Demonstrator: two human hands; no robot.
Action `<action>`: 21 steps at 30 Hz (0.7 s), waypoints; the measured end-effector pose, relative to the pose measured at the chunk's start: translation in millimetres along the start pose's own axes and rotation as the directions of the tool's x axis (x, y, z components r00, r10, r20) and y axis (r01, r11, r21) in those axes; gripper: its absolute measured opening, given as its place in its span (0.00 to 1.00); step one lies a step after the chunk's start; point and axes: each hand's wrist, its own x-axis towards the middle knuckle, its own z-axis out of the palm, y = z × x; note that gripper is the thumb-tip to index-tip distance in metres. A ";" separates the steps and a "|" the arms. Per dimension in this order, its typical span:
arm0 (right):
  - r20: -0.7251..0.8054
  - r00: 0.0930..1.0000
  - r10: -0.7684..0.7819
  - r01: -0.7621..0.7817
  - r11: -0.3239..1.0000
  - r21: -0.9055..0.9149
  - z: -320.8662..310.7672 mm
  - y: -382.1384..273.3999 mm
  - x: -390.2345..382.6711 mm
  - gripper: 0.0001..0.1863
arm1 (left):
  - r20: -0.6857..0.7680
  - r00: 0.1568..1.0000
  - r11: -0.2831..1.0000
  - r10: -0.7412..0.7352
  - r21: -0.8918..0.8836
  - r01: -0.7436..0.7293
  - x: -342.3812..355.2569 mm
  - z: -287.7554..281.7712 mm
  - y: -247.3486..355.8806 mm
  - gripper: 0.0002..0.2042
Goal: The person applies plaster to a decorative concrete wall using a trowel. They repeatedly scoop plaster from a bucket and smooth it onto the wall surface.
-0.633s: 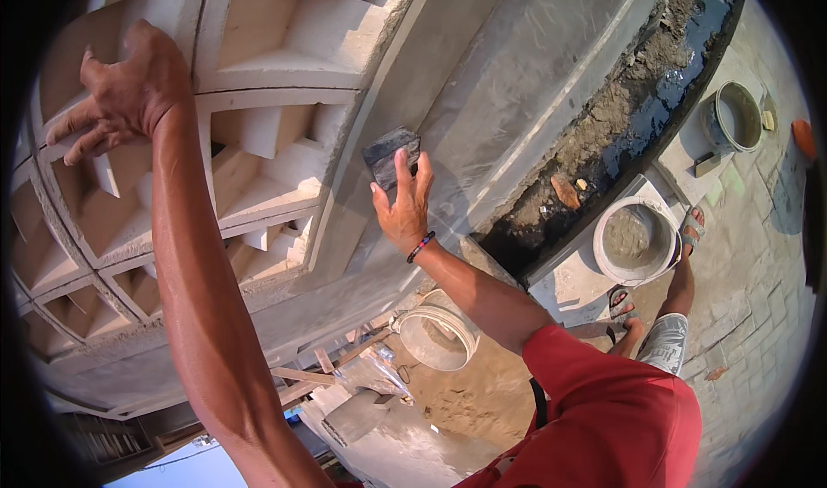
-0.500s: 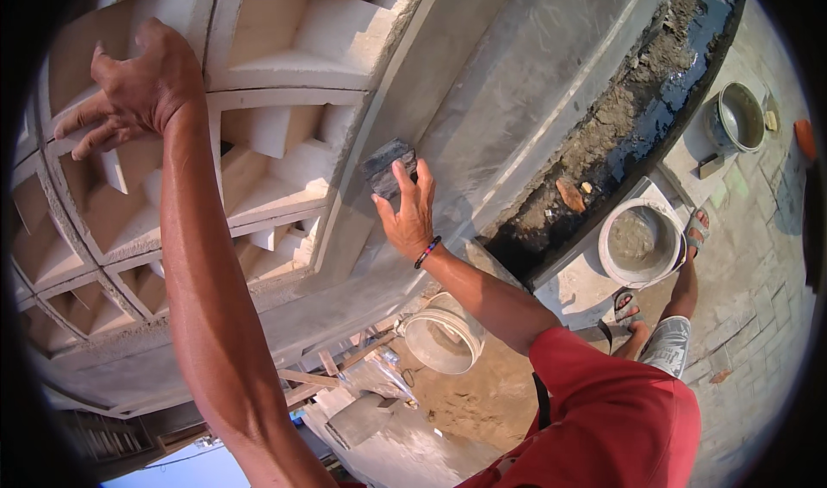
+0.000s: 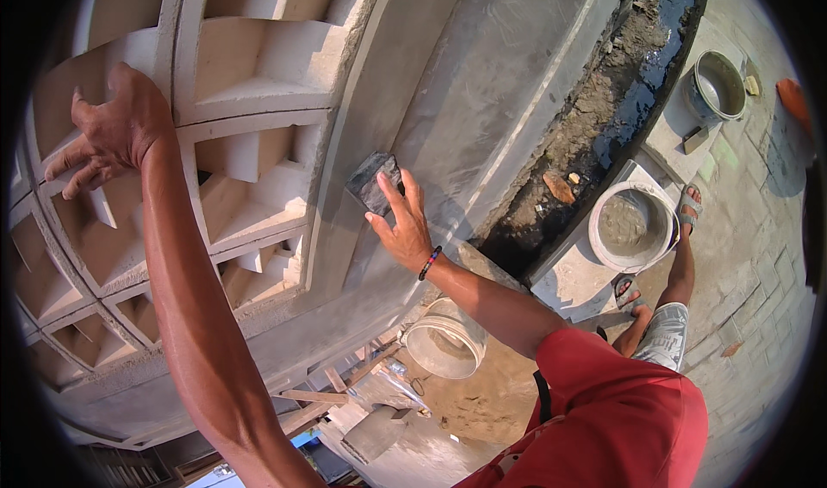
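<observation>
My left hand rests on the pale lattice of hollow breeze blocks at the left, fingers spread and holding nothing. In my right hand is a dark grey, sponge-like rectangular block; my fingers press it against the smooth grey cement band beside the lattice. Its exact material I cannot make out. A beaded bracelet circles my right wrist.
Right of the cement wall runs a ditch with dark water and rubble. Beyond it stand a mortar bucket and another bucket. Below my right forearm is a cream bucket, near wooden pieces. My sandalled feet are at the right.
The view has turned slightly, shifting the surroundings leftward. In my right hand the block has tilted, so more of its broad face shows. My left hand stays on the lattice.
</observation>
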 end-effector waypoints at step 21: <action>0.161 0.479 0.863 -0.714 0.276 0.644 -490.4 32.3 -58.7 0.30 | 0.104 0.993 0.997 -0.050 -0.061 0.056 -1.8 40.5 -31.0 0.32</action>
